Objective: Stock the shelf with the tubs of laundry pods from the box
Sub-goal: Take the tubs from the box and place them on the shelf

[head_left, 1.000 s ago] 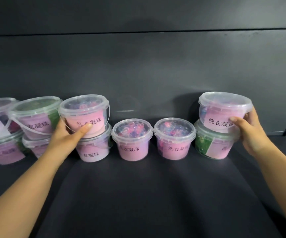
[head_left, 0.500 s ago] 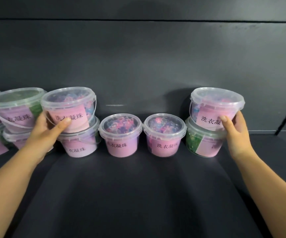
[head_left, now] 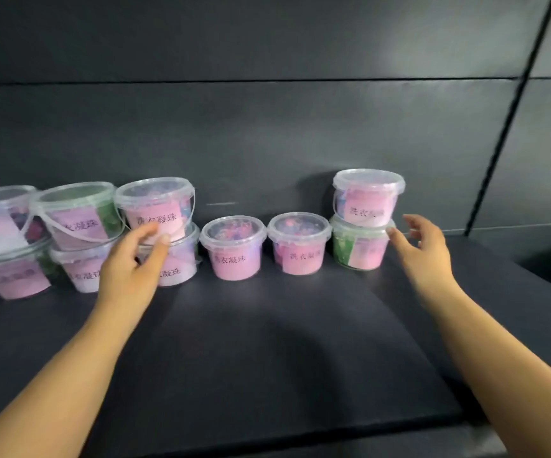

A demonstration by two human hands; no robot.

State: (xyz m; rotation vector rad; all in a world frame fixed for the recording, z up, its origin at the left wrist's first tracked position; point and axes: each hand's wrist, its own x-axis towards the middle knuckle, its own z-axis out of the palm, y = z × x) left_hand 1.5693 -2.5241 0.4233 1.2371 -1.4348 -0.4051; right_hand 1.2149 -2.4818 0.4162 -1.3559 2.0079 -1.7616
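Tubs of laundry pods [head_left: 79,219] stand in a row on the shelf [head_left: 267,342]. My left hand [head_left: 128,262] is before a stack of 2 tubs [head_left: 158,214], fingers loose and apart, gripping nothing; I cannot tell if it touches. To its right stand 2 single tubs [head_left: 234,251], then a second stack [head_left: 366,206]. My right hand [head_left: 423,249] is just beside the second stack, fingers spread, holding nothing.

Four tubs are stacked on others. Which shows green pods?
The upper tub second from left: green shows beside its label; the other three look pink or purple.
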